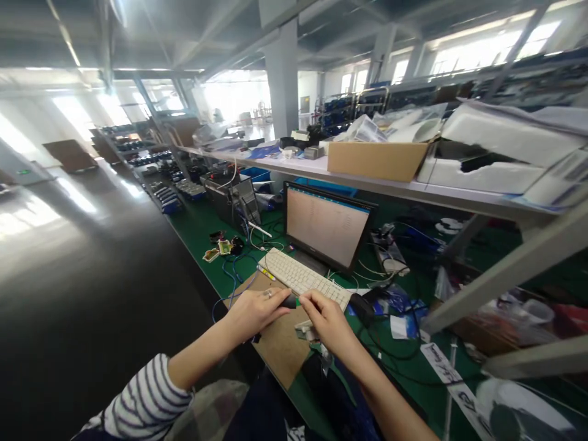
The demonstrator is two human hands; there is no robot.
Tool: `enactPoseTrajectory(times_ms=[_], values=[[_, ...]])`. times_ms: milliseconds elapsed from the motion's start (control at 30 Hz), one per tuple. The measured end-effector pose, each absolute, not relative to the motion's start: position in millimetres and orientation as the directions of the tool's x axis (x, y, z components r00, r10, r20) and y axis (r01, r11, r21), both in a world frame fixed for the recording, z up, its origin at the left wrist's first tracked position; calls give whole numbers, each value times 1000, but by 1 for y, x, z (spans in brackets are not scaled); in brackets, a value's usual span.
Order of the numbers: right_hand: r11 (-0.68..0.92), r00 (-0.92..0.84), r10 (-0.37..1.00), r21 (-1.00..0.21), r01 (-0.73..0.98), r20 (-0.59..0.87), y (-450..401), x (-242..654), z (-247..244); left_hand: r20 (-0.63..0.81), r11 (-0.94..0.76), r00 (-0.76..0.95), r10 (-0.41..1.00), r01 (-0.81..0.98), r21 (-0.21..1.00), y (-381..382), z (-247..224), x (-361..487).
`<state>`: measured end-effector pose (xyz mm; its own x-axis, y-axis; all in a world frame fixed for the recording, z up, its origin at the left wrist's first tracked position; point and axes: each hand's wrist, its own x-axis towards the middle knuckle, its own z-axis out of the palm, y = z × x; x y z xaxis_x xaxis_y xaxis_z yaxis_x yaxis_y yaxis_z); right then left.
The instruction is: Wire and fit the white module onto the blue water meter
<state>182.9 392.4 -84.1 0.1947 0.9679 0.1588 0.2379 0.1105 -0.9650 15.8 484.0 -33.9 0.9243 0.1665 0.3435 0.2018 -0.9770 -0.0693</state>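
Striped sleeve [142, 395] up close — left hand [257, 311] grips a dark piece [289, 302], right hand [329, 318] pinches its green end [297, 302]. Keyboard [301, 275] sits just beyond.

Head-worn view, facing forward and down (wide), near workbench [195, 237]
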Motion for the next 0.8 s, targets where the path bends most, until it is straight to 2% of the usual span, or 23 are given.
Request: enactPoseTrajectory(times_ms=[67, 133, 200, 267, 333, 433, 500, 567, 633, 800], values=[[64, 292, 949, -979, 192, 119, 401, 180, -100, 351, -987, 932, 84, 126, -98, 504, -46, 25], [25, 359, 932, -997, 75, 50, 413, 176, -116, 381, -991, 925, 6, 56, -120, 524, -58, 32], [8, 403, 915, -998, -57, -16, 427, 172, -130, 406, -990, 912, -61, -4, -140, 544, -68, 35], [20, 434, 900, -994, -111, -30, 439, 170, -136, 426, -984, 897, -120, -50, -172, 561, -74, 36], [67, 463, 885, -997, -25, 48, 446, 169, -131, 454, -969, 870, -194, -97, -227, 574, -75, 34], [144, 482, 831, -944, 296, 278, 448, 165, -110, 493, -940, 828, -268, -113, -321, 587, -68, 28], [153, 516, 753, -872, 466, 408, 448, 157, -98, 562, -947, 797, -222, -40, -318, 591, -65, 21], [154, 553, 661, -813, 561, 507, 449, 143, -97, 609, -961, 772, -182, -9, -276, 595, -69, 12], [162, 590, 623, -823, 544, 513, 451, 125, -108, 613, -971, 773, -165, -17, -240, 597, -80, 3], [68, 687, 660, -935, 349, 305, 457, 89, -156, 511, -970, 842, -170, -53, -235, 599, -120, -21]])
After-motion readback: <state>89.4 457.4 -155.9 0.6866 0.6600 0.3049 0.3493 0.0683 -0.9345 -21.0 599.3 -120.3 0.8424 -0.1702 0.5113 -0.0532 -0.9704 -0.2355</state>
